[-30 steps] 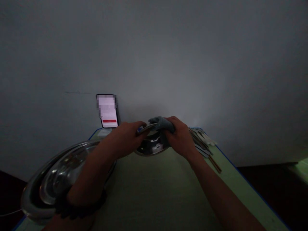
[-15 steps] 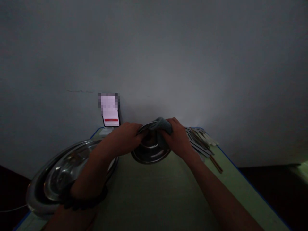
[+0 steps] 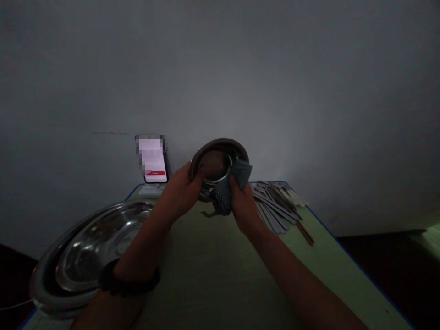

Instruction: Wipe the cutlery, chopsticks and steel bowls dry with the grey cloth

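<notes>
A steel bowl point(image 3: 220, 145) is held up above the table, tilted so that a round, shiny ring on it faces me. My left hand point(image 3: 182, 190) grips its left rim, thumb laid over the near face. On the other side, my right hand point(image 3: 244, 204) presses a grey cloth point(image 3: 223, 195) against the bowl's lower right edge. The cloth hangs down below the bowl with a loose corner. Fingers of both hands behind the bowl are hidden.
Large nested steel basins point(image 3: 99, 243) stand at the table's left. A lit phone point(image 3: 153, 160) leans near the wall on a pale stand point(image 3: 151, 190). Several flat metal utensils point(image 3: 275, 208) and brown chopsticks point(image 3: 305, 233) lie on the green table point(image 3: 213, 275) at right.
The bowl has been raised and turned from a lower, flatter tilt to face me. The cloth has slid from its top edge to the lower right side.
</notes>
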### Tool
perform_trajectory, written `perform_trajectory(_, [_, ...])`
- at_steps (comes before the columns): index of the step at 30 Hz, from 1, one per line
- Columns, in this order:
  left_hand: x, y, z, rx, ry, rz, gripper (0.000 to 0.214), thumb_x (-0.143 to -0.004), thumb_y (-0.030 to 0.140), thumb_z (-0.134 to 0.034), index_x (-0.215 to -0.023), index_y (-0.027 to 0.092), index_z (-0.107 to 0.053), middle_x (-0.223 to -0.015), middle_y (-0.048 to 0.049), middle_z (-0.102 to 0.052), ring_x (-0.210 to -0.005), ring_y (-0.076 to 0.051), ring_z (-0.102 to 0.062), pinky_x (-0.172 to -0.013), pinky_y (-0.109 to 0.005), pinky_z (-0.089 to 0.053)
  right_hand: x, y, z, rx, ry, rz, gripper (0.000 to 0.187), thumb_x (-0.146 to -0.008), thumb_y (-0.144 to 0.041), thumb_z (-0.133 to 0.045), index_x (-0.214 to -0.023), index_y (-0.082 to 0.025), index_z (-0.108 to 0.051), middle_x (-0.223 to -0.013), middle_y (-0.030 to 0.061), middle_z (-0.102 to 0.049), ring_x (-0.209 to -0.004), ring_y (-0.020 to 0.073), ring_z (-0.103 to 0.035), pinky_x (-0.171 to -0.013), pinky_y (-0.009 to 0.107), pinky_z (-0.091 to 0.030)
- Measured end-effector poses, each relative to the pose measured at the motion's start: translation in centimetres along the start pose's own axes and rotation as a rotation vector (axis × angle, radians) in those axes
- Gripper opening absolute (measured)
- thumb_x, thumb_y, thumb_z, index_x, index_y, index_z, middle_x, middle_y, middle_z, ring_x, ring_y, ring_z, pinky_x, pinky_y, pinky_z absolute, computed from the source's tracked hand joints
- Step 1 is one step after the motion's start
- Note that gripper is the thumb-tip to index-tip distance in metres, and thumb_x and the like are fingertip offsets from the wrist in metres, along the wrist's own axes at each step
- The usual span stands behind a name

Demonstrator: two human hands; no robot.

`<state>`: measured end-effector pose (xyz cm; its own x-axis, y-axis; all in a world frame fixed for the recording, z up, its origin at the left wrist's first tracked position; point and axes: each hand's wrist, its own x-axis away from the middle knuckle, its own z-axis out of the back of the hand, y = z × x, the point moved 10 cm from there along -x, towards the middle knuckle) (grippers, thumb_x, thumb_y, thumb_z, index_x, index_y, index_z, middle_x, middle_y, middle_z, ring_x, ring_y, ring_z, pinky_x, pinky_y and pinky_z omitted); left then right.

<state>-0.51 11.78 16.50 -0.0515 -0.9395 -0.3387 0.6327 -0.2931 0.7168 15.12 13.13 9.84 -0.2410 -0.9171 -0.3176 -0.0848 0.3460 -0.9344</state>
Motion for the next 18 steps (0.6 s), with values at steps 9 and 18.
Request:
perform_trajectory(9, [1.2, 1.2, -1.1, -0.087, -0.298, -0.075, 0.035, -0.082, 0.047, -0.043, -0.093, 0.020, -0.063, -0.084, -0.0041, -0.071, -0.079, -0.022, -0.065, -0.069, -0.031, -0.050, -1.8, -3.8, 0.8, 0.575, -0.267, 0.296, 0.025, -0.077, -0.036, -0.055, -0.092, -0.016, -0.058, -0.088, 0.0063, -0.063, -0.083, 0.0199, -0.055, -0.077, 0.035, -0.042])
perform_trajectory(18, [-0.1, 0.6, -1.1, 0.151, -0.027, -0.075, 0.038, -0.086, 0.038, -0.040, -0.117, 0.018, -0.047, -0.113, -0.0099, -0.061, -0.102, -0.023, -0.057, -0.087, -0.038, -0.046, 0.1, -0.6, 0.8, 0.174, 0.050, 0.134, 0.040, -0.086, -0.044, -0.038, -0.114, -0.017, -0.048, -0.106, 0.0108, -0.060, -0.097, 0.0206, -0.055, -0.082, 0.037, -0.043])
